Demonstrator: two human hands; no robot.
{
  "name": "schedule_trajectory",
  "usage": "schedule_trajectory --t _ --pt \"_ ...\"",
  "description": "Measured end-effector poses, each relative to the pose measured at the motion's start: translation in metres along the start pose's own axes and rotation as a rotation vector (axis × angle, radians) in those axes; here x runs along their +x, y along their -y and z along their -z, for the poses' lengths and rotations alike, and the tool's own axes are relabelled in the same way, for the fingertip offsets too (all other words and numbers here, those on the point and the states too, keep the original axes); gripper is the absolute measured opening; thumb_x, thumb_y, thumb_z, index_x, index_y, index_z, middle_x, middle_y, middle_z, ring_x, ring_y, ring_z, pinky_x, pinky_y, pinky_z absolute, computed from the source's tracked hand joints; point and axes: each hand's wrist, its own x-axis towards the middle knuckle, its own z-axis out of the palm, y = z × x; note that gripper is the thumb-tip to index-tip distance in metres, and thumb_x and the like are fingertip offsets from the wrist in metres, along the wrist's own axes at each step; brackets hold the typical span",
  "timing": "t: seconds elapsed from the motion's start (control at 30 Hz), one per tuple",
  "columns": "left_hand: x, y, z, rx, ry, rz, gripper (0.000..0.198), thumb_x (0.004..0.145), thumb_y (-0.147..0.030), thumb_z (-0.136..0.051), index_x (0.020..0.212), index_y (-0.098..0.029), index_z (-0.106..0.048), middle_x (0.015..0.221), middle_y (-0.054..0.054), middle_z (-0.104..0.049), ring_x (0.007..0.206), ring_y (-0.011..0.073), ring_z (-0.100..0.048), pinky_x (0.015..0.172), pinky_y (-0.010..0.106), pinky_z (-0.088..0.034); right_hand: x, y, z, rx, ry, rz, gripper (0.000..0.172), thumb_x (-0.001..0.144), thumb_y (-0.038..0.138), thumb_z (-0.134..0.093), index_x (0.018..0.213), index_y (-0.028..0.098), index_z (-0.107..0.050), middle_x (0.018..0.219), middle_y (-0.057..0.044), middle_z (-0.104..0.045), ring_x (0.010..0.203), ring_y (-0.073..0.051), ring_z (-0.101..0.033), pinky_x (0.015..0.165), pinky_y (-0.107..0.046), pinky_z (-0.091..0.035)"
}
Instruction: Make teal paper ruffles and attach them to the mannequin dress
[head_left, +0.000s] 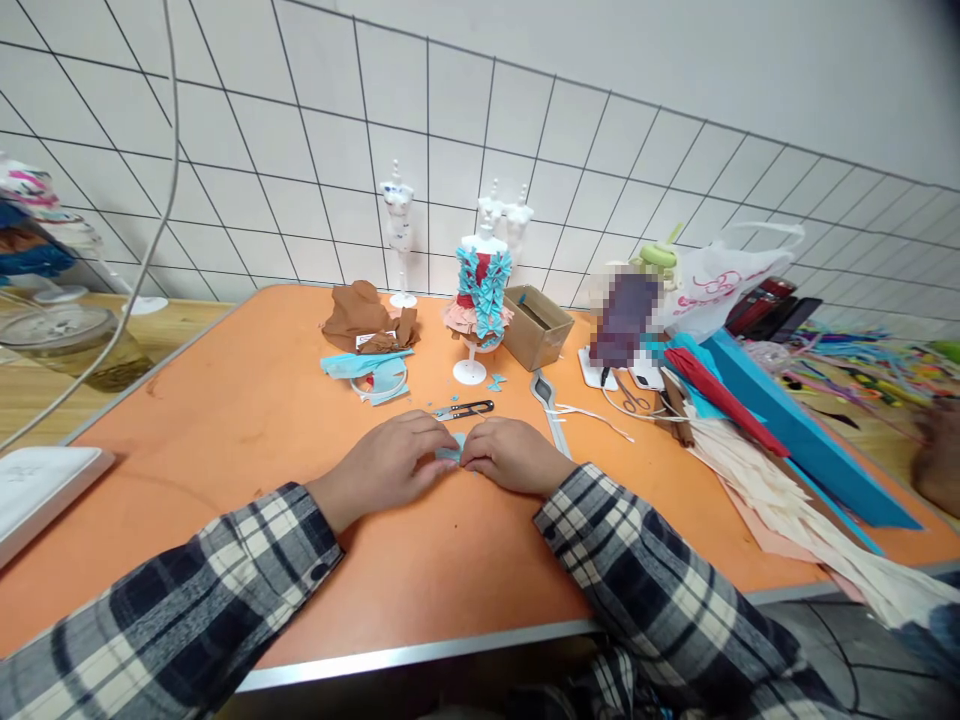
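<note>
Between my hands, low over the orange table, is a small light blue piece of thin material (pixel 451 452); cloth or crepe paper, I cannot tell which. My left hand (pixel 394 460) pinches its left side with thumb and fingers. On its right side my right hand (pixel 517 455) closes finger and thumb, the fingertips of both hands almost meeting. Just beyond the fingers lie black-handled thread snips (pixel 469 409). Farther back stands a miniature dress form (pixel 484 290), dressed in a red bodice covered with blue bows and a pink ruffle. A loose blue bow (pixel 496 382) rests by its base.
Brown cloth (pixel 360 315) and blue pieces (pixel 371 375) lie left of the form. Right of it are a cardboard box (pixel 536 325), a grey strap (pixel 551 410), scissors (pixel 634 402), phones and cables, a plastic bag (pixel 720 285) and cream strips (pixel 757 480). Another person's hand (pixel 937 455) shows far right.
</note>
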Motion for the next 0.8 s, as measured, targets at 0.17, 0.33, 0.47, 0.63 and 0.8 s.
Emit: schedule_trajectory --t 0.17,0.33,0.47,0.63,0.8 --pt "-0.001 0.013 -0.012 -0.007 0.082 0.061 0.027 0.095 -0.025 -0.045 0.111 -0.026 -0.066 0.118 0.004 -0.070 0.108 0.0208 -0.063 0.108 0.047 -0.030 -0.004 0.003 0.006 -0.009 -0.011 -0.055 0.016 0.090 0.025 -0.058 0.087 0.019 -0.073 0.091 -0.004 -0.071 0.090 -0.016 -0.062 0.079 -0.028 -0.042" --pt "-0.002 0.015 -0.010 -0.030 0.093 0.072 0.025 0.095 -0.029 -0.047 0.113 -0.029 -0.066 0.121 0.003 -0.069 0.112 0.0216 -0.062 0.115 0.059 -0.002 -0.005 0.006 0.006 0.039 -0.120 -0.131 0.018 0.088 0.030 -0.062 0.097 0.018 -0.070 0.096 -0.005 -0.071 0.092 -0.017 -0.061 0.081 -0.028 -0.042" --pt "0.000 0.014 -0.008 -0.050 0.111 0.076 0.023 0.094 -0.027 -0.050 0.109 -0.029 -0.067 0.117 0.001 -0.070 0.105 0.0206 -0.064 0.115 0.058 -0.003 0.002 0.007 -0.003 0.028 -0.124 -0.154 0.016 0.089 0.024 -0.061 0.100 0.020 -0.071 0.098 -0.004 -0.071 0.095 -0.017 -0.061 0.082 -0.028 -0.042" --pt "0.001 0.009 -0.004 -0.002 -0.004 0.035 0.020 0.092 -0.027 -0.052 0.097 -0.026 -0.072 0.111 0.004 -0.070 0.105 0.0219 -0.061 0.106 0.047 -0.032 0.006 0.007 -0.008 -0.057 -0.048 -0.149 0.016 0.092 0.027 -0.058 0.096 0.022 -0.073 0.092 -0.003 -0.070 0.091 -0.017 -0.060 0.075 -0.027 -0.040" --pt "0.002 -0.003 -0.003 0.046 -0.008 0.076 0.019 0.091 -0.032 -0.056 0.094 -0.022 -0.072 0.089 0.006 -0.072 0.088 0.0211 -0.063 0.080 0.034 -0.047 0.004 0.010 -0.005 -0.101 -0.013 -0.158 0.021 0.094 0.030 -0.054 0.094 0.022 -0.073 0.089 -0.003 -0.068 0.087 -0.016 -0.059 0.070 -0.027 -0.038"
